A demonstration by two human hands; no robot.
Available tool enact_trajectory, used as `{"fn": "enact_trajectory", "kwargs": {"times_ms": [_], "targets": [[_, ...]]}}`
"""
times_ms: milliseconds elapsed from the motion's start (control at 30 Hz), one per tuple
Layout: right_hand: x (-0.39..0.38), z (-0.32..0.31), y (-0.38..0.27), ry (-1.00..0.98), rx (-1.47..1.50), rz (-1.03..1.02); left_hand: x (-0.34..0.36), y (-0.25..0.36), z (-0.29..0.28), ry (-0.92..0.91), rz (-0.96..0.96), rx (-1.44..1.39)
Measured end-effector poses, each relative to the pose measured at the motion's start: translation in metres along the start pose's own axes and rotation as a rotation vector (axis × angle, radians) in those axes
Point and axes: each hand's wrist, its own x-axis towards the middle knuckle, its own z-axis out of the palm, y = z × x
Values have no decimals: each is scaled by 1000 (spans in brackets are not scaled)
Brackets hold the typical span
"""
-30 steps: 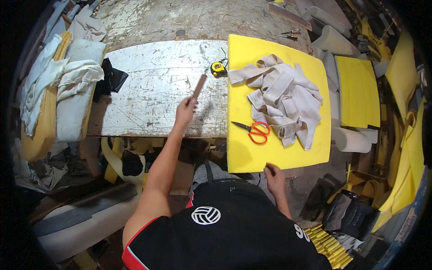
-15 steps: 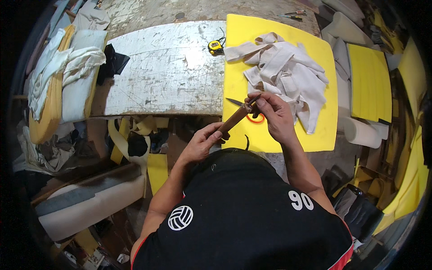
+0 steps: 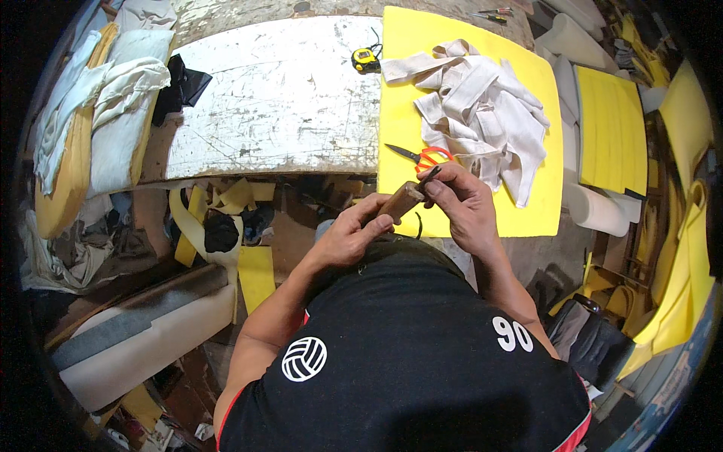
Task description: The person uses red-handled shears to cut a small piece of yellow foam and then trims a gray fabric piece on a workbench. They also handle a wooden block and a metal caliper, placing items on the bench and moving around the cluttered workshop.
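Observation:
My left hand point(image 3: 352, 232) is closed around a brown wooden-looking stick point(image 3: 403, 200), held just in front of my body with its blunt end up. My right hand point(image 3: 463, 202) pinches a thin dark piece point(image 3: 430, 175) right by that end; its kind is too small to make out. Beyond the hands, scissors point(image 3: 435, 157) with orange-red handles and dark blades lie on a yellow foam sheet point(image 3: 399, 98). Crumpled off-white cloth strips point(image 3: 489, 113) cover much of the sheet. A thin black curved strip point(image 3: 419, 224) shows below the stick.
A yellow-and-black tape measure point(image 3: 365, 59) rests on the scratched white tabletop point(image 3: 279, 90). Black material point(image 3: 181, 87) and draped cloth over foam pads point(image 3: 124, 105) stand to the left. Small tools point(image 3: 493, 15) lie at the far right. Foam pieces point(image 3: 611, 135) line the right side.
The stick has turned so its end faces up more and it looks shorter. Both hands have drawn a little lower relative to the sheet, uncovering the scissors' handles. The whole view has shifted slightly.

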Motion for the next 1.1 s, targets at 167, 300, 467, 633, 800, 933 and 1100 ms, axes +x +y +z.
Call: {"fn": "enact_trajectory", "kwargs": {"times_ms": [167,300,467,633,800,933,1100], "targets": [[-2,14,-2,-36,19,33,-9,5,-4,15,52,-91],[-2,26,1,-90,77,110,-15,1,-12,-25,88,-118],[0,35,1,-145,64,81,-18,6,-22,-58,136,-123],[4,38,0,-168,70,104,-22,10,-23,3,102,-161],[8,40,-4,-172,33,150,-21,12,-29,7,60,-224],[11,39,-4,-167,19,157,-18,9,-30,-4,-4,-354],[12,48,-5,-101,32,109,-14,3,-22,13,39,-408]]}}
